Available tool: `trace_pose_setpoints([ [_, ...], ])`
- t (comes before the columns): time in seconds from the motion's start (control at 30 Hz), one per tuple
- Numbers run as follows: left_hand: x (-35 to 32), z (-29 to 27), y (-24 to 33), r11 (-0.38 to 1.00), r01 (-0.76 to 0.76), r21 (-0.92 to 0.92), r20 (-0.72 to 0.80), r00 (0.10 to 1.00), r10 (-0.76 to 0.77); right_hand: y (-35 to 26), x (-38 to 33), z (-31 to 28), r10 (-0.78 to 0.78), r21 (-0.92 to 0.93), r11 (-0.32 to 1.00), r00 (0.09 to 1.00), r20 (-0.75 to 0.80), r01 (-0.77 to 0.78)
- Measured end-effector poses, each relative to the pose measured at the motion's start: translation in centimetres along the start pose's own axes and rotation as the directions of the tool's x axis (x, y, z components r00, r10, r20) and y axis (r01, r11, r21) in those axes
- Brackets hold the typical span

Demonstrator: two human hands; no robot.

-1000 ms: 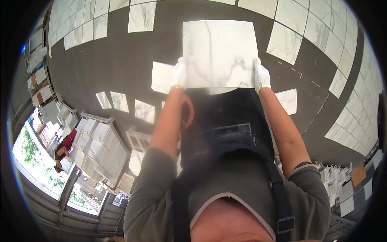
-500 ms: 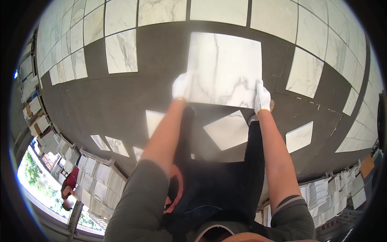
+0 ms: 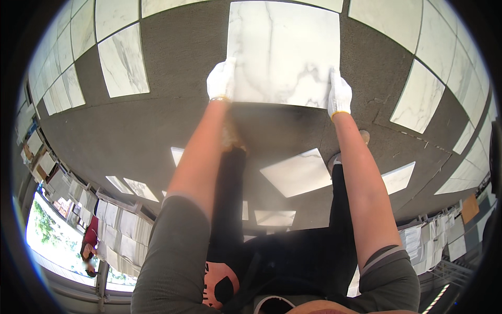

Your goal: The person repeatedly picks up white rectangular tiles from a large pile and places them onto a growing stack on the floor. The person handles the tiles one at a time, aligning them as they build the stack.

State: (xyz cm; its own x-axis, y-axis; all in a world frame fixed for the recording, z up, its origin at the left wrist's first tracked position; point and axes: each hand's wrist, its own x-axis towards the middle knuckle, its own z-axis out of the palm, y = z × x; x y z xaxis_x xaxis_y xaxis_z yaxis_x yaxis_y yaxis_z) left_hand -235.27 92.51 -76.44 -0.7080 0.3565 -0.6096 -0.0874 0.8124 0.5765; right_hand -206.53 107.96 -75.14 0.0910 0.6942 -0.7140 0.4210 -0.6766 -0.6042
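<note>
- Two white-gloved hands show in the head view, the left hand [image 3: 221,80] and the right hand [image 3: 340,94], holding one white, grey-veined tile [image 3: 285,55] by its opposite side edges.
- Left grip: closed against the left edge, toward the near corner; the fingers beneath are hidden.
- Right grip: closed likewise on the right edge, near its lower corner; how far the fingers reach underneath, I cannot tell.
- The held tile is out in front of the person at the top of the view, over the grey floor [image 3: 130,125]; whether its far edge touches the floor is unclear.
- It looks stiff and fairly heavy for its thinness, with a smooth face that could slip and corners that could chip. Holding both sides level, palms to the edges, seems the sound hold; farther forward along the sides would balance it better.
- Around it: a loose tile [image 3: 297,172] lies askew between the legs, a veined tile [image 3: 124,60] at left, another tile [image 3: 418,96] at right.
</note>
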Motion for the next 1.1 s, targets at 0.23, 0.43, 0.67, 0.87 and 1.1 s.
trace_pose_setpoints([
  [0.23,1.2,-0.2,-0.2,0.997,-0.037,0.061,0.043,0.998,0.034,2.6,1.1,1.3,-0.054,0.035,0.998,0.999,0.010,0.053],
  [0.43,3.6,-0.4,-0.5,0.961,-0.028,0.274,0.208,0.978,-0.031,4.1,2.9,1.6,0.082,-0.025,0.996,0.995,0.055,-0.080],
  [0.67,4.2,-0.7,1.0,0.889,-0.085,0.449,0.293,0.954,-0.057,5.0,4.4,0.4,0.181,-0.034,0.983,0.964,0.196,-0.178],
  [0.87,4.4,-0.4,1.7,0.870,-0.105,0.482,0.288,0.957,-0.044,4.9,4.3,0.3,0.228,0.015,0.971,0.951,0.209,-0.237],
  [1.1,4.6,-0.5,0.2,0.889,-0.131,0.439,0.296,0.955,-0.005,5.1,5.5,0.2,0.145,-0.163,0.981,0.956,0.257,-0.105],
])
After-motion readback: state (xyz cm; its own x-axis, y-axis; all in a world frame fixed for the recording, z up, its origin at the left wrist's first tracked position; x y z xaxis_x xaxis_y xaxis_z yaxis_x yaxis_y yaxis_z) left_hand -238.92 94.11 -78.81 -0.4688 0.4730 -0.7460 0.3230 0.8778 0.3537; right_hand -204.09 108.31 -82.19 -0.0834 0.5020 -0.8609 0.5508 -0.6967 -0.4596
